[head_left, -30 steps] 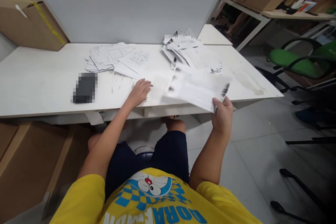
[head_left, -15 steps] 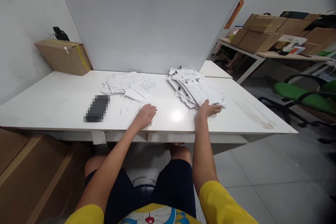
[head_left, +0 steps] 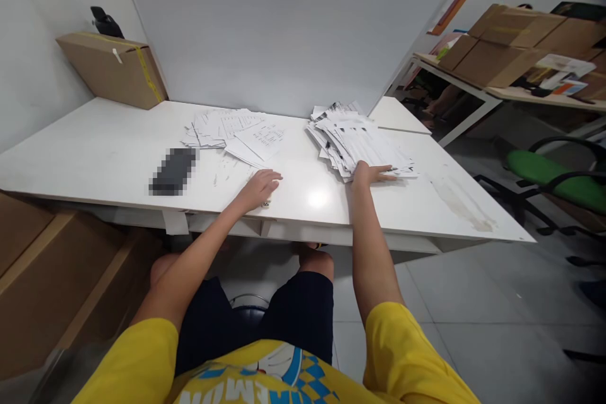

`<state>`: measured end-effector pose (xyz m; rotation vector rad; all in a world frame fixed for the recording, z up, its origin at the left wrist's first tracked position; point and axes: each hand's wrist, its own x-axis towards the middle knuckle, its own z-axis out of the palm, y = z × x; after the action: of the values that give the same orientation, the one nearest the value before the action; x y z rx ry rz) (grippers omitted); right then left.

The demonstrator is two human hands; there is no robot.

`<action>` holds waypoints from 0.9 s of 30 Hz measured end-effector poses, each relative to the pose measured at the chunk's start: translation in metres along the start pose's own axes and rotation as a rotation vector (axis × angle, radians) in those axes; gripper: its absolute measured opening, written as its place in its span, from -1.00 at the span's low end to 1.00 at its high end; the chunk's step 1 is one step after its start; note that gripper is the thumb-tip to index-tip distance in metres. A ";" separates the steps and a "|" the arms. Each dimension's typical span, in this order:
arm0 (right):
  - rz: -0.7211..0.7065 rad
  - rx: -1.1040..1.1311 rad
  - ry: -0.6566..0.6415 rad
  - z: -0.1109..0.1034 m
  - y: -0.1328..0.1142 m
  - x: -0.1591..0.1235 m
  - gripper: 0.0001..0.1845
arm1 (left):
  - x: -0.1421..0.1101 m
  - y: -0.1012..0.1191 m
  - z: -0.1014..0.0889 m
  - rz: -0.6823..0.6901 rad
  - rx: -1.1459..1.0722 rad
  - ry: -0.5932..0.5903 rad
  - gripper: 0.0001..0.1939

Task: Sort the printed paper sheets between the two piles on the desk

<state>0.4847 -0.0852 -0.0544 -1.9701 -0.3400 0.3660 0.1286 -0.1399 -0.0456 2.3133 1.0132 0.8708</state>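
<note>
My left hand (head_left: 259, 189) rests on the white table, fingers stretched and slightly bent, with nothing in it. Just beyond it lies a spread of loose papers (head_left: 260, 139), some with handwriting. My right hand (head_left: 372, 173) is at the near edge of a thick, uneven stack of papers (head_left: 362, 142). Its fingers stretch to the right along that edge, with the thumb against the sheets. The stack's sheets fan out at different angles, and dark print shows on several of them. A dark, pixelated rectangular object (head_left: 173, 172) lies left of my left hand.
A white board (head_left: 284, 31) stands upright along the back of the table (head_left: 104, 158). A taped cardboard box (head_left: 113, 69) sits at the back left. More boxes (head_left: 492, 53) are piled on another table at the right, near a green chair (head_left: 553, 167). Large cardboard (head_left: 61, 271) stands at lower left.
The camera view has tilted and shifted a little. My right hand stays at the stack's near edge, its thumb now lower. The left hand keeps its place on the table.
</note>
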 end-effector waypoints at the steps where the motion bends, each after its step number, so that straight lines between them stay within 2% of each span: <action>1: 0.002 -0.014 0.000 0.000 0.000 0.001 0.12 | 0.004 -0.004 -0.003 -0.028 -0.004 0.072 -0.55; 3: -0.004 -0.040 -0.010 -0.002 -0.001 0.002 0.13 | 0.015 -0.016 -0.012 -0.099 0.070 0.245 -0.54; 4: -0.015 -0.051 -0.023 -0.004 -0.001 0.003 0.13 | 0.023 -0.022 -0.016 -0.138 0.149 0.304 -0.54; 5: -0.026 -0.058 -0.039 -0.005 0.000 0.004 0.14 | 0.031 -0.028 -0.021 -0.180 0.245 0.310 -0.54; 6: -0.032 -0.063 -0.058 -0.006 0.001 0.005 0.14 | 0.039 -0.033 -0.024 -0.227 0.336 0.262 -0.49; 8: -0.035 -0.078 -0.062 -0.010 0.006 0.007 0.11 | 0.053 -0.040 -0.028 -0.353 0.471 0.098 -0.27; 10: -0.110 -0.110 0.035 -0.013 0.011 0.009 0.06 | 0.060 -0.042 -0.028 -0.431 0.548 -0.044 -0.10; 12: -0.317 -0.159 0.173 -0.016 0.016 0.007 -0.01 | 0.062 -0.041 -0.026 -0.410 0.593 -0.121 -0.14; 14: -0.595 -0.196 0.224 -0.016 0.017 -0.002 -0.09 | 0.060 -0.039 -0.025 -0.354 0.605 -0.151 -0.25; 16: -0.838 -0.215 0.159 -0.011 0.014 -0.018 -0.16 | 0.059 -0.039 -0.025 -0.312 0.591 -0.171 -0.36; 18: -1.014 -0.232 0.033 0.001 0.007 -0.039 -0.23 | 0.059 -0.040 -0.025 -0.274 0.571 -0.184 -0.42; 21: -1.166 -0.311 -0.272 0.034 -0.007 -0.071 -0.32 | 0.059 -0.044 -0.026 -0.229 0.520 -0.184 -0.47; 23: -1.140 -0.400 -0.470 0.061 -0.017 -0.088 -0.32 | 0.056 -0.046 -0.026 -0.210 0.486 -0.165 -0.50; 24: -1.086 -0.452 -0.527 0.073 -0.022 -0.093 -0.30 | 0.055 -0.046 -0.026 -0.200 0.474 -0.155 -0.51; 27: -0.925 -0.603 -0.567 0.100 -0.030 -0.100 -0.26 | 0.054 -0.049 -0.027 -0.165 0.467 -0.095 -0.54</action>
<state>0.3510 -0.0303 -0.0571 -1.9782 -1.8101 0.2070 0.1145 -0.0636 -0.0385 2.5633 1.4647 0.4900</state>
